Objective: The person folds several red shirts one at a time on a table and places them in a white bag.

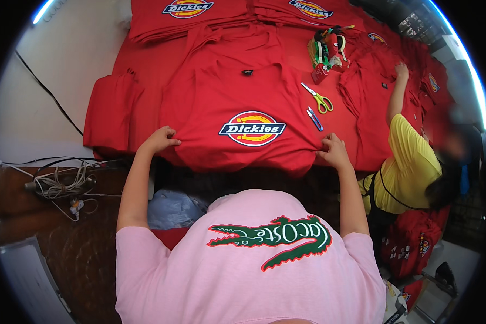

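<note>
A red shirt lies spread in front of me, a dark neck label at its far end and an oval printed badge in blue, white and yellow on its near part. At the shirt's left edge, my left hand pinches the cloth between thumb and fingers. Opposite it, my right hand grips the right edge the same way, with some cloth gathered at the fingertips. The near edge of the shirt droops over the table's front. Just beyond my right hand lie blue thread snips and scissors with yellow-green handles.
Stacks of red shirts line the table's far side, and folded red cloth hangs at left. A tool box stands back right. To the right, a co-worker in yellow handles red shirts. Coiled cables lie at lower left.
</note>
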### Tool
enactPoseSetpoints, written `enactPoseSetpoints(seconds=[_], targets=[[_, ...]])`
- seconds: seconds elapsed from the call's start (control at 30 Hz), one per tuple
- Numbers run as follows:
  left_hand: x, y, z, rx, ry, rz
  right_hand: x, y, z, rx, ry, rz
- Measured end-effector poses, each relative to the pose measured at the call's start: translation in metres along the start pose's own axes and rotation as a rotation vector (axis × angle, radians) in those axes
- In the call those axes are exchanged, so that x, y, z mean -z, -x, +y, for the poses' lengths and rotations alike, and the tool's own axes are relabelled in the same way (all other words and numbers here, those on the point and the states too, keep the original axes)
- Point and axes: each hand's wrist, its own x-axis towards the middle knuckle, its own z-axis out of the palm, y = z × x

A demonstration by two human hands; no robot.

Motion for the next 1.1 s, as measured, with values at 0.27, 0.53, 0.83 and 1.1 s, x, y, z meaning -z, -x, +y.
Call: enactPoseSetpoints(seconds=[0.27, 0.53, 0.83, 1.1], targets=[[0.096, 0.096, 0.066, -0.047, 0.268, -0.007, 0.137, 0.025, 0.005, 0.349, 0.309, 0.108], [0.253, 0.211, 0.204, -0.451, -0.846, 1.659, 0.349, 0.035, -0.096, 0.510, 0.552, 1.299], [0.167, 0.234, 0.132, 0.103, 0.161, 0.123, 0.261, 0.076, -0.074, -0.080, -0.132, -0.520], [0.191, 0.231, 0.109, -0.291, 0.669, 0.255, 0.273, 0.057, -0.064, 0.149, -1.035, -0.126]])
